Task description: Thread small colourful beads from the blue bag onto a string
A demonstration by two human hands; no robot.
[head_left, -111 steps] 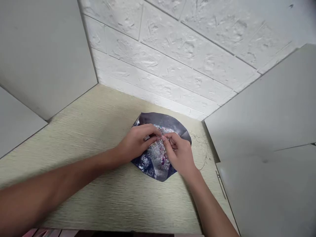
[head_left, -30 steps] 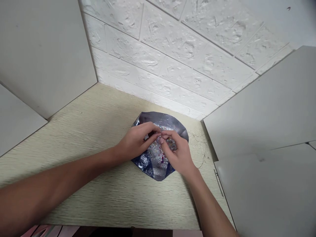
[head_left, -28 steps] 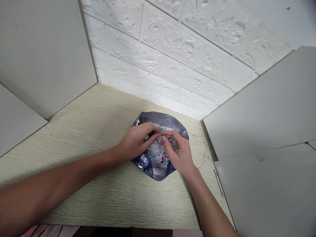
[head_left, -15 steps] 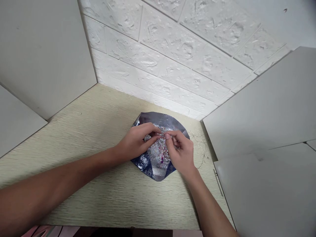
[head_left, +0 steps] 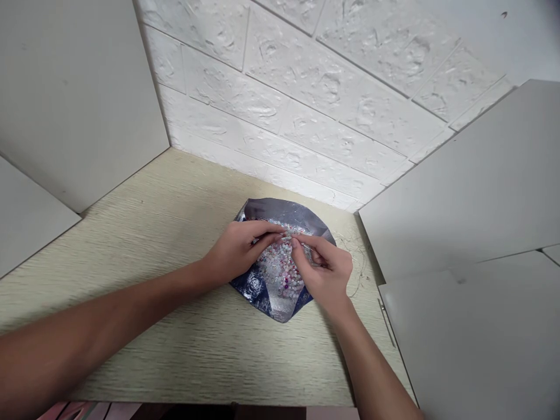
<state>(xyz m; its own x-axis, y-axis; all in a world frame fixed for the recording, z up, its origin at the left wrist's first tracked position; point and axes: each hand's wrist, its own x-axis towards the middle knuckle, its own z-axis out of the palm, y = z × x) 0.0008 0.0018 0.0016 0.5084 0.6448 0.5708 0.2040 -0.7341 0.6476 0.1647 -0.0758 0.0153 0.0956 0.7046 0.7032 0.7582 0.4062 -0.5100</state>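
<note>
A heap of small shiny beads [head_left: 284,274], mostly clear and whitish with some red and purple ones, lies in an opened silver and dark-blue foil pouch [head_left: 280,312]. Over the beads, my left hand [head_left: 238,248] reaches in from the left, its thumb and fingers closed in a pinch. My right hand [head_left: 326,265] is also pinched, thumb against forefinger, just beside the left fingertips. Whatever sits between the fingertips is too small to make out. Both hands hide part of the pouch and its beads.
Fine tangled thread [head_left: 361,265] lies on the pale wood-grain tabletop [head_left: 188,338] to the right of the pouch. A white brick-patterned wall [head_left: 280,105] rises behind. White panels stand at the left [head_left: 79,105] and right [head_left: 468,192].
My right hand has turned slightly and its knuckles have shifted a little to the right. The left fingers have straightened somewhat. Both hands stay pinched over the beads.
</note>
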